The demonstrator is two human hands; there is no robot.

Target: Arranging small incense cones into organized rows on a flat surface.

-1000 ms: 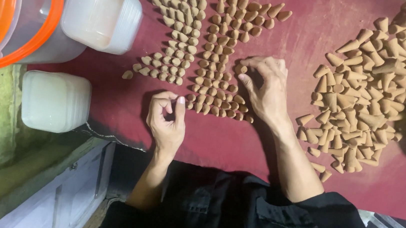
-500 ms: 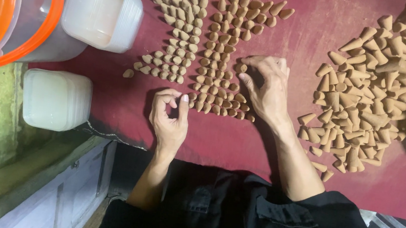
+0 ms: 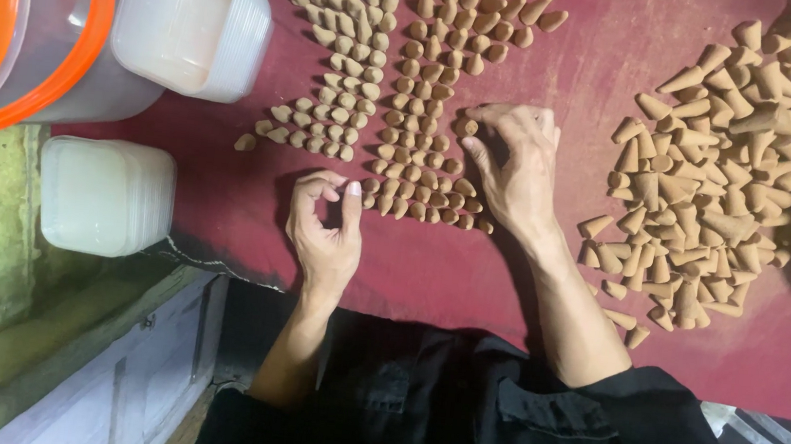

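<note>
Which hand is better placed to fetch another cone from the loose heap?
Right. The right hand rests at the edge of the arranged rows, next to the loose heap of cones. The left hand lies curled on the far side of the rows, so it would have to cross them.
</note>
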